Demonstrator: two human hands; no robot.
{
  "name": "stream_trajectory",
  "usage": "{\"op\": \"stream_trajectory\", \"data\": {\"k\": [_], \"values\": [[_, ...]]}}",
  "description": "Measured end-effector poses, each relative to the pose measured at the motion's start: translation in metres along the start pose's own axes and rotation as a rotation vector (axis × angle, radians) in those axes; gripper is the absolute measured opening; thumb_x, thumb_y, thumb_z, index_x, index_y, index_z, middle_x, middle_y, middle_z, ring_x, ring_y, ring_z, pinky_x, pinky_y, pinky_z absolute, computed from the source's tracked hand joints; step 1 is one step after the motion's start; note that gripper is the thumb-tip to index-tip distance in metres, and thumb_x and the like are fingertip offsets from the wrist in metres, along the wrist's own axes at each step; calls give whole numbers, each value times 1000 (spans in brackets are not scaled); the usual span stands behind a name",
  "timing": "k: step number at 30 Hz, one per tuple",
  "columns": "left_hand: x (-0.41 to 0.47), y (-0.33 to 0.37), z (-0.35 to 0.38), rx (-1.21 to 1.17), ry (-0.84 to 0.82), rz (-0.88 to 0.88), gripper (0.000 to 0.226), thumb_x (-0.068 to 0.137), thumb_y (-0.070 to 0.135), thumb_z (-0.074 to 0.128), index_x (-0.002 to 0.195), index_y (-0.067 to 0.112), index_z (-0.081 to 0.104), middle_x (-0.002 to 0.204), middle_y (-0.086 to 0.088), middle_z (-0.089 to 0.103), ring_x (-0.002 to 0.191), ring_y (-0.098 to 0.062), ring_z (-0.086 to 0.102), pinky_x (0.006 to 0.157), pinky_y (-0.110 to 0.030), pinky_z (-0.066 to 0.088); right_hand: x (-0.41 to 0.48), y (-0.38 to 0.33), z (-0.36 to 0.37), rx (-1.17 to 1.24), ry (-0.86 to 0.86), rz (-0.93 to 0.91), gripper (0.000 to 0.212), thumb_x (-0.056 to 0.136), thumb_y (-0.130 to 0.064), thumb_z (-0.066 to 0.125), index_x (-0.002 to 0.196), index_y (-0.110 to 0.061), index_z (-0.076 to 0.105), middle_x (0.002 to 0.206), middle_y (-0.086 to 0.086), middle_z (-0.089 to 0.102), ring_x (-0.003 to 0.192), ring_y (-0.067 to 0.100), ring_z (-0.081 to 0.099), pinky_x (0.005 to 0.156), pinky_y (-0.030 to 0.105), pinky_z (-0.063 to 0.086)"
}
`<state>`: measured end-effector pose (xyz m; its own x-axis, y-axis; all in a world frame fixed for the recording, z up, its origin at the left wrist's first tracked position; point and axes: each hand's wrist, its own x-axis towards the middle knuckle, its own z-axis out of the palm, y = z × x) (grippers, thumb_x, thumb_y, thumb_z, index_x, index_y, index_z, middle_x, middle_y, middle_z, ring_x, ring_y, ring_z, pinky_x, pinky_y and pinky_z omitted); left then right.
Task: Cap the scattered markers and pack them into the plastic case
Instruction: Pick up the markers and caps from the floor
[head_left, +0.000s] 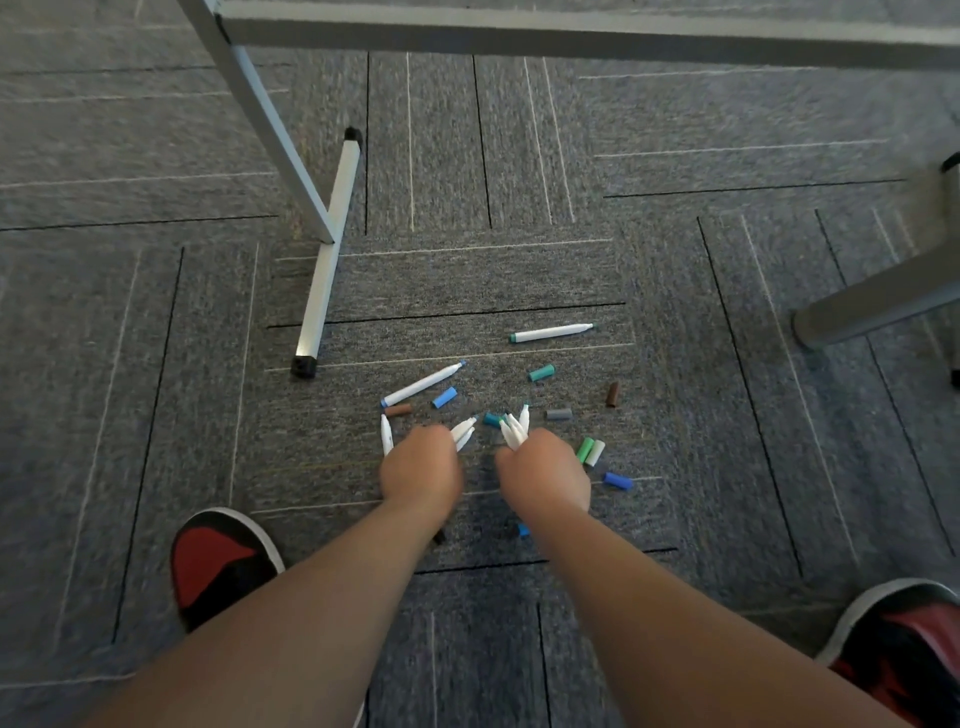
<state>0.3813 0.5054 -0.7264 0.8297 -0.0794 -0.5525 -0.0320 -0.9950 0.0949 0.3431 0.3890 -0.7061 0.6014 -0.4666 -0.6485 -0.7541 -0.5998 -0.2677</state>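
The left hand (421, 467) curls its fingers round a bunch of white uncapped plastic markers (462, 434); the right hand (543, 478) grips another white marker bunch (514, 428). Beyond the fingers, two loose white markers (423, 384) lie on the grey carpet floor (675, 260), with coloured plastic caps (444, 397) scattered near both hands.

Your left hand (421, 467) and right hand (543, 475) each grip uncapped white markers (514, 430); two more lie on the carpet (675, 260) beyond, among scattered coloured caps (542, 372).
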Motion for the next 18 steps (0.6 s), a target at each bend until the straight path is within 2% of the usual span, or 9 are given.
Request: {"op": "stream_trajectory", "data": {"k": [2,6,8,12,18], "values": [[-2,2,-2,-80,26,-17,9,92,22,56,95,14,60,97,-4,64,88,-25,66,71,-35,51,0,0,1,31,5,-6,27,94,-35,48,111,-17,59,99,1,66,84,22,61,69,32,47],[-5,-3,-15,-216,129,-98,32,92,29,53,112,4,58,104,-12,66,93,-33,65,66,-34,43,0,-2,4,79,0,-23,27,93,-34,48,112,-18,59,99,1,65,84,21,59,69,32,45],[-3,-13,-22,-256,158,-193,30,92,29,54,112,8,60,103,-10,66,91,-31,65,65,-33,43,-1,-6,7,89,-7,-30,27,93,-33,48,112,-18,59,95,0,63,81,20,58,67,32,44],[4,-40,-28,-250,155,-344,16,93,25,57,104,15,59,101,-6,66,85,-27,63,62,-33,42,-1,-17,14,114,-18,-30,29,93,-33,48,117,-18,57,91,-2,59,79,19,58,65,31,43],[12,-58,-9,-255,75,-345,19,96,29,57,106,13,60,103,-6,65,87,-27,62,64,-33,43,3,-29,24,123,-43,-56,27,94,-32,48,115,-16,55,90,-1,60,76,18,59,64,31,45]]}}
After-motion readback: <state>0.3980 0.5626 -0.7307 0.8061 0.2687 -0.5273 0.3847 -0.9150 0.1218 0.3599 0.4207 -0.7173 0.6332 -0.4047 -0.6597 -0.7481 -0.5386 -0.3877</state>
